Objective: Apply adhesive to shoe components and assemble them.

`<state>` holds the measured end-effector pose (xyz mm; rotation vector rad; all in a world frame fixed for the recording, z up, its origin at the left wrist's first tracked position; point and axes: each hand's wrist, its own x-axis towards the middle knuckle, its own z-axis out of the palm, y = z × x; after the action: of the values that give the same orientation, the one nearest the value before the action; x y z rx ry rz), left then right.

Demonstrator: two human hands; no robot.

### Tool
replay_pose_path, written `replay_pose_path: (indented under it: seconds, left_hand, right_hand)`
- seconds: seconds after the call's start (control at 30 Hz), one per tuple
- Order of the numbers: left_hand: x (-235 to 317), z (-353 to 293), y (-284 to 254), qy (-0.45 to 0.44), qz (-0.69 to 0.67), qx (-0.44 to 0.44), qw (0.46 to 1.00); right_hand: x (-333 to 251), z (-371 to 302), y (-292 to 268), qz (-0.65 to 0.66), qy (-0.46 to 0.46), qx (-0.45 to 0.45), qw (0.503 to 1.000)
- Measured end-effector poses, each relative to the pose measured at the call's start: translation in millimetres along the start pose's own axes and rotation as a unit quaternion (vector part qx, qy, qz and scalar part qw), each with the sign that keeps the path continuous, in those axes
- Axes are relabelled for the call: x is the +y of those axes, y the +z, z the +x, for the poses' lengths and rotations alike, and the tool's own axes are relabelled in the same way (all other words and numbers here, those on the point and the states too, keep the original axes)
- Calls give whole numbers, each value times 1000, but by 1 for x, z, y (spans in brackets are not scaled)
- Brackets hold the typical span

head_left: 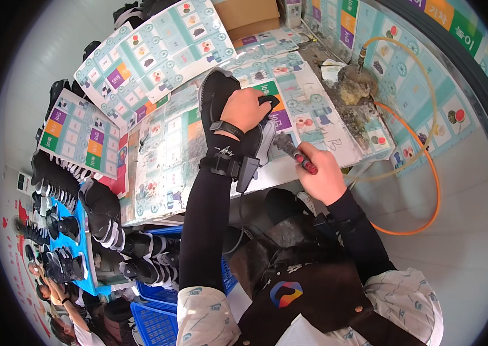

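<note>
My left hand (248, 108) is closed over a black shoe (215, 95) with a grey sole, holding it above the covered worktable (169, 167). The shoe's toe points away from me, and my hand and wrist hide much of its upper. Just right of the shoe's heel, my right hand (323, 176) grips a short red-handled tool (304, 161). The tool's dark, grimy head is close to the sole's edge; I cannot tell whether they touch or what kind of tool it is.
A crusted lump (358, 86) with a hose fitting stands at the table's right, and an orange hose (437, 190) loops down beside it. Black shoes (102, 210) line the left, above blue baskets (154, 320). A cardboard box (249, 17) stands behind. Another person's arm (74, 314) shows lower left.
</note>
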<state>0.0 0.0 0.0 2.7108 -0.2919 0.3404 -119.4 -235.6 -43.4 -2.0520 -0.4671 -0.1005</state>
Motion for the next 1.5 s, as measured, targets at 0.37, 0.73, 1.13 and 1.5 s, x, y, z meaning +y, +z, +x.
replay_pose_path:
  seconds: [0.37,0.73,1.13,1.5]
  left_hand:
    - [-6,-30,-52,127,99,69,985]
    - [10,-59,-19,134,4,151,980]
    - [35,-40,18,99,-129,161,973]
    - [35,-69,10,85,-151,180,968]
  right_hand:
    - [-14,-9,-16,55,-28,-81,995]
    - [-3,0,-14,25,-16,-67,997]
    - [8,9,5,-37,41,11,998]
    - [9,6,-2,19,64,-25,997]
